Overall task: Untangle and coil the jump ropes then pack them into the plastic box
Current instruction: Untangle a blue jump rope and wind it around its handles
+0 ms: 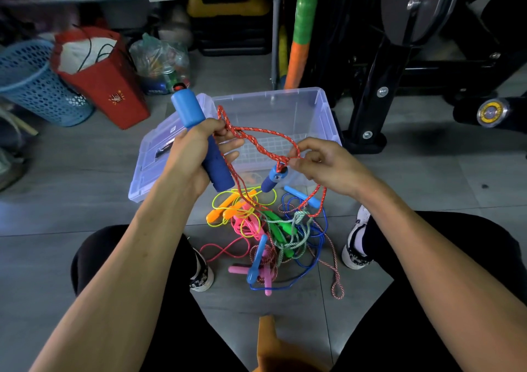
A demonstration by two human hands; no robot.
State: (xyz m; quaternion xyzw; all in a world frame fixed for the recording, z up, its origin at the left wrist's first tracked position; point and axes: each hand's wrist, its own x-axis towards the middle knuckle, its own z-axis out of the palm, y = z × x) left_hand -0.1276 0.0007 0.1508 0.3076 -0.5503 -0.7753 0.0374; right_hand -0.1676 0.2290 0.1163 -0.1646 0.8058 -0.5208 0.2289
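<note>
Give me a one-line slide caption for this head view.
Left hand grips a blue handle while right hand pinches the red rope above the plastic box.

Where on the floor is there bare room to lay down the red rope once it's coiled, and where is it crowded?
Bare tile lies left of the rope pile, between the box lid and the left knee. More lies right of the plastic box, before the black machine base. The floor between the shoes is crowded with tangled ropes. The box looks empty.
</note>
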